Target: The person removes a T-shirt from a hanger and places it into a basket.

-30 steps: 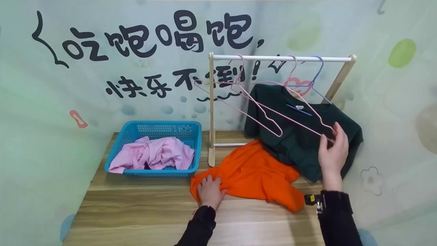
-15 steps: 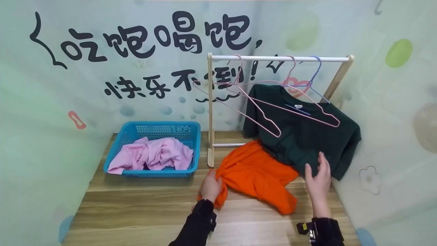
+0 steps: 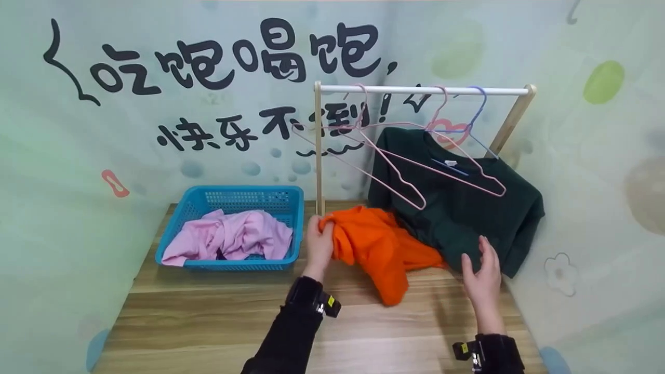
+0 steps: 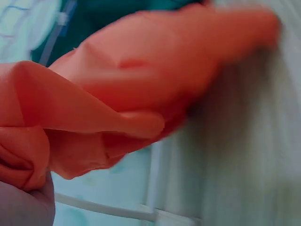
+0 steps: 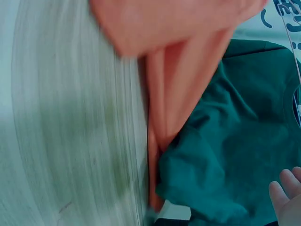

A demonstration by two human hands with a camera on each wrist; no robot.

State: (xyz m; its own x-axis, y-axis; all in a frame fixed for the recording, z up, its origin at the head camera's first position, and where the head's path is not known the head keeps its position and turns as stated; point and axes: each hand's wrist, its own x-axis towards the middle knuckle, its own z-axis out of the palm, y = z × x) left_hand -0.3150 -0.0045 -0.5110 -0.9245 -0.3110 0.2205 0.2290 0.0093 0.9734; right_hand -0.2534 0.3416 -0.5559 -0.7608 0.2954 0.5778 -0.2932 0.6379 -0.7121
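Observation:
My left hand (image 3: 319, 244) grips one end of an orange shirt (image 3: 371, 239) beside the rack's left post. The cloth is lifted there, a sleeve-like corner hangs toward the table, and its far end lies by the dark green shirt (image 3: 462, 208). In the left wrist view the orange cloth (image 4: 141, 70) bunches above the edge of that hand. My right hand (image 3: 483, 275) holds nothing; its fingers are apart in front of the green shirt's lower part. The green shirt hangs from a blue hanger (image 3: 479, 106). Two pink hangers (image 3: 397, 171) hang bare left of it.
A white-barred wooden rack (image 3: 395, 90) stands at the back right of the wooden table (image 3: 218, 322). Left of it sits a blue basket (image 3: 228, 265) with a crumpled pink garment (image 3: 249, 234). Printed curtain walls (image 3: 597, 182) close in the sides and back.
My left hand has taken hold of the orange shirt, lifting its left end up and back toward the rack. My right hand has left the front pink hanger and moved down, fingers apart.

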